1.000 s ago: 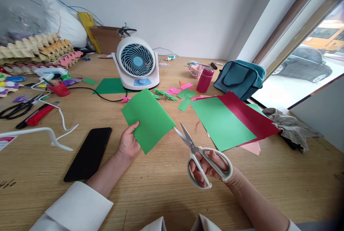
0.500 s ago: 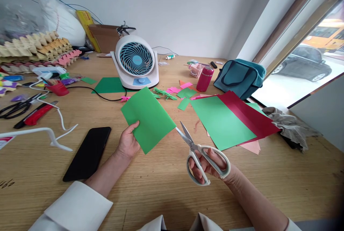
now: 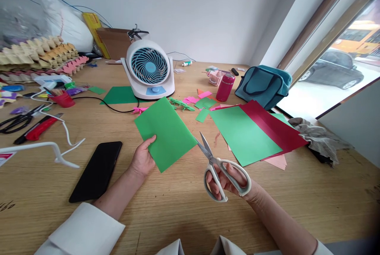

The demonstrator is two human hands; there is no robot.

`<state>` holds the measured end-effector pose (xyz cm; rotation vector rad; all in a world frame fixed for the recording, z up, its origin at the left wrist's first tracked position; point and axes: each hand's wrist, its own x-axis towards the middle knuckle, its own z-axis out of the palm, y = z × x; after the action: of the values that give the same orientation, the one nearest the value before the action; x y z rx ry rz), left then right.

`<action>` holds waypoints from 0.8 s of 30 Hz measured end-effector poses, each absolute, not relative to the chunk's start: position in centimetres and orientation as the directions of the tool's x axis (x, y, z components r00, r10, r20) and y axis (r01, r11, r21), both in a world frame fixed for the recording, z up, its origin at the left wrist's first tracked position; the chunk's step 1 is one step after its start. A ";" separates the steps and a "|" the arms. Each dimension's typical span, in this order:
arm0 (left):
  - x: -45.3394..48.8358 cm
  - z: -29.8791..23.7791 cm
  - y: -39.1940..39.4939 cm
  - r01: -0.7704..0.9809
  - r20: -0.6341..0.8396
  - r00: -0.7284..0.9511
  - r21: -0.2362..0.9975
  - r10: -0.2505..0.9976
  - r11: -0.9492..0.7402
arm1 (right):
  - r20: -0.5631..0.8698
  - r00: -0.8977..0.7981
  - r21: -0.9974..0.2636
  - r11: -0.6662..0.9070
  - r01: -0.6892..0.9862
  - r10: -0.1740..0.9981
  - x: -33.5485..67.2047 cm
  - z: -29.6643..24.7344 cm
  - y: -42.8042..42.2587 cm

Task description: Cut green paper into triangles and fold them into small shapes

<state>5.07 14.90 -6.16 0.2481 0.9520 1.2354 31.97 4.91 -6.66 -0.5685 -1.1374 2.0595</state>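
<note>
My left hand [image 3: 143, 159] pinches the near left corner of a green paper sheet [image 3: 166, 132], holding it slanted above the wooden table [image 3: 184, 211]. My right hand [image 3: 228, 182] grips white-handled scissors [image 3: 218, 170] with fingers through the loops. The blades are spread apart, and their tips touch the sheet's right edge.
A black phone [image 3: 96, 170] lies left of my left hand. Green, dark red and pink sheets [image 3: 252, 130] are stacked to the right. Behind stand a white desk fan [image 3: 149, 69], a pink bottle [image 3: 225, 87] and a teal bag [image 3: 263, 85]. Black scissors [image 3: 18, 119] and a red cutter [image 3: 35, 127] lie far left.
The scissors have shifted slightly left, so the open blades now reach the green sheet's right edge. My left hand keeps its hold on the sheet.
</note>
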 end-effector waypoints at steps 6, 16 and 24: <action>5.0 -6.2 14.8 -0.685 -0.471 0.034 0.632 0.882 0.363 | 0.036 -0.656 -0.868 -0.302 -0.395 0.754 31.8 -7.1 5.0; 4.5 -5.9 15.5 -0.742 -0.476 -0.060 0.610 0.877 0.280 | 0.024 -0.676 -0.872 -0.316 -0.374 0.736 32.3 -7.3 4.7; 4.7 -5.4 15.3 -0.742 -0.469 -0.050 0.609 0.882 0.282 | -0.010 -0.690 -0.893 -0.318 -0.320 0.724 31.9 -7.3 4.7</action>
<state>4.71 15.26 -5.45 0.1886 0.9325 1.3297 31.87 4.70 -7.31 -0.5496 -1.2538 2.0477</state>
